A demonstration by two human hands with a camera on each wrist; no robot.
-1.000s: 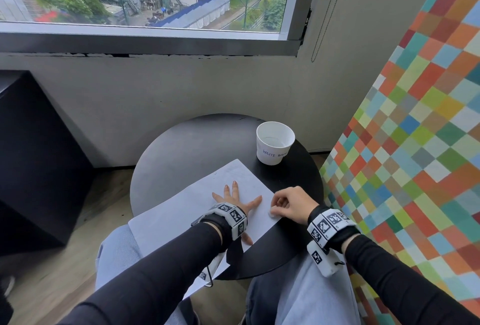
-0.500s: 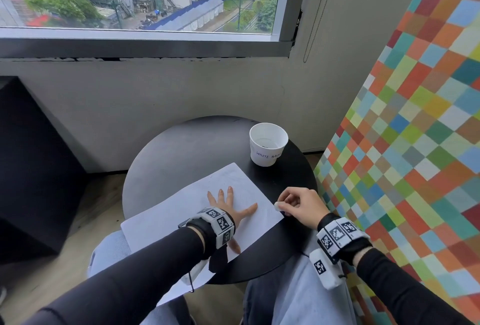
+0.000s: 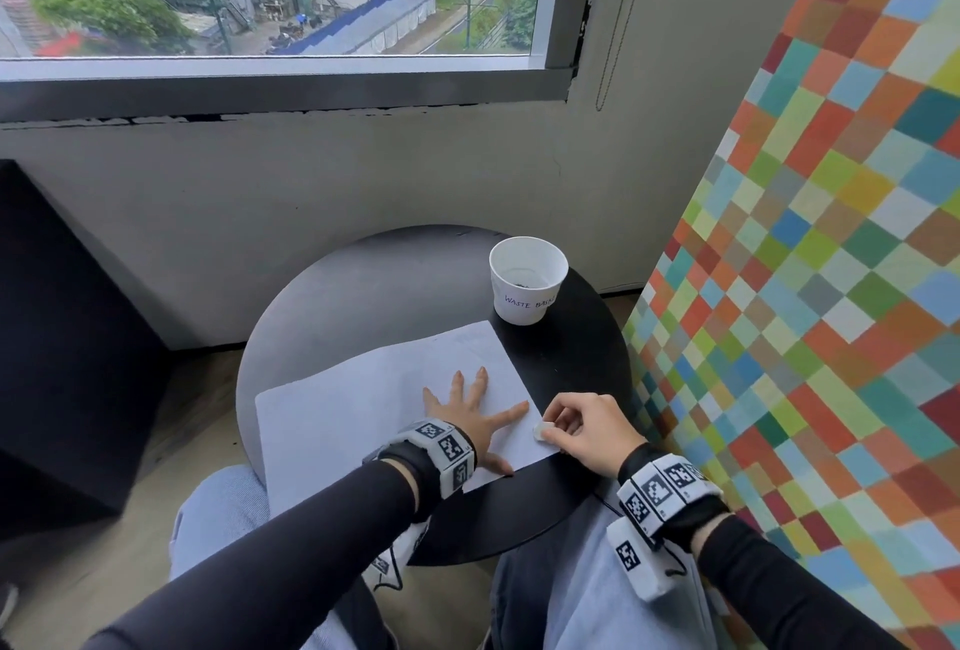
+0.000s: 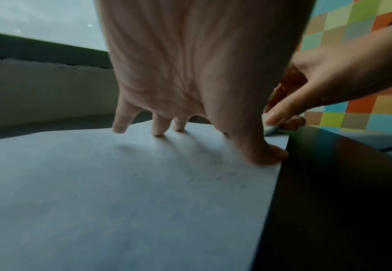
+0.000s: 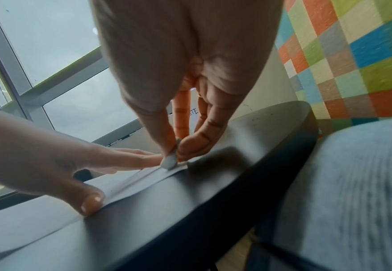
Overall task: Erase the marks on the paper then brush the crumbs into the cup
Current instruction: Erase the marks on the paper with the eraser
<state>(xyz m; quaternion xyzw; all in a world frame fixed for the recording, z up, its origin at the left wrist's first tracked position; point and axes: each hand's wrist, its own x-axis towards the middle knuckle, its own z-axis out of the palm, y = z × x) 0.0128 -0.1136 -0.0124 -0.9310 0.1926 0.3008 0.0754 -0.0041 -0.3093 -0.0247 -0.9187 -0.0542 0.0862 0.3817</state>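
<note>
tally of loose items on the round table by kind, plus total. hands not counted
Paper sheet: 1, under the flat left hand
Eraser: 1, pinched by the right hand at the sheet's right corner
Cup: 1, white, upright, lettered WASTE, dark bits inside
Total: 3 on the table
</note>
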